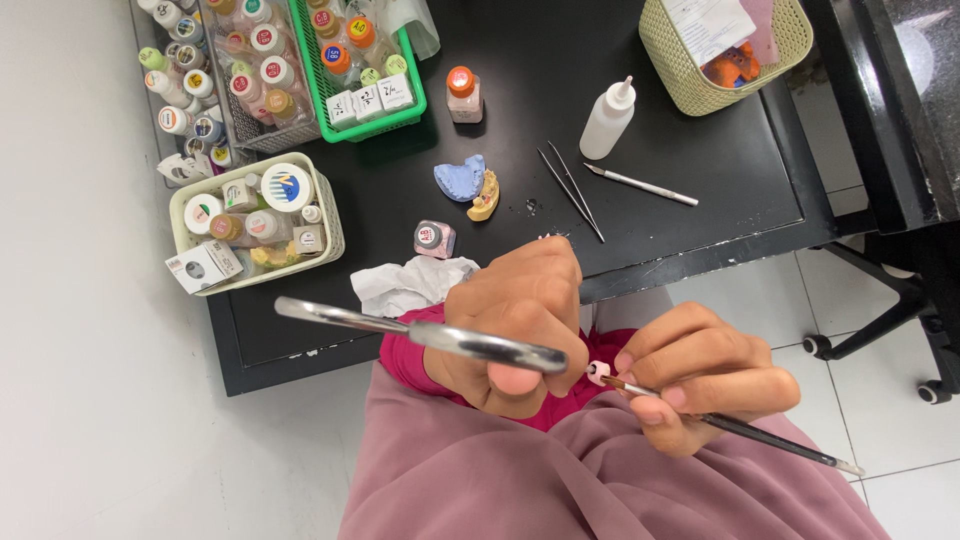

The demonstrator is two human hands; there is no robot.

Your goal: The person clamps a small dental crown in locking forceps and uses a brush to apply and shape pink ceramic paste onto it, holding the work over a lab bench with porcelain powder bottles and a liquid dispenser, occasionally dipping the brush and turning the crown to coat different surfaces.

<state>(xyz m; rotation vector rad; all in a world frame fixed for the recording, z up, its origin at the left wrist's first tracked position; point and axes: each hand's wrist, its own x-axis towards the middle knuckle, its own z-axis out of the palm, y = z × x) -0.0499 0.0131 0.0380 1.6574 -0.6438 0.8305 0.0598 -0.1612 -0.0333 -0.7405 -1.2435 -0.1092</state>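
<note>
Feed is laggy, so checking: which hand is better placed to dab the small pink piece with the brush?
Right. The right hand holds the thin brush, tip at the pink piece; the left hand grips a metal tool.

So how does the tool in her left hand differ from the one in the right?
The metal tool in the left hand is thick, shiny silver and points left; its working end is hidden. The brush in the right hand is thin and dark, its tip touching the small pink piece. Both are long, slender hand tools.

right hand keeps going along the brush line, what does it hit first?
The small pink piece at the brush tip, held by the left hand, which is directly behind. The right hand points left; depth looks about level.
</note>
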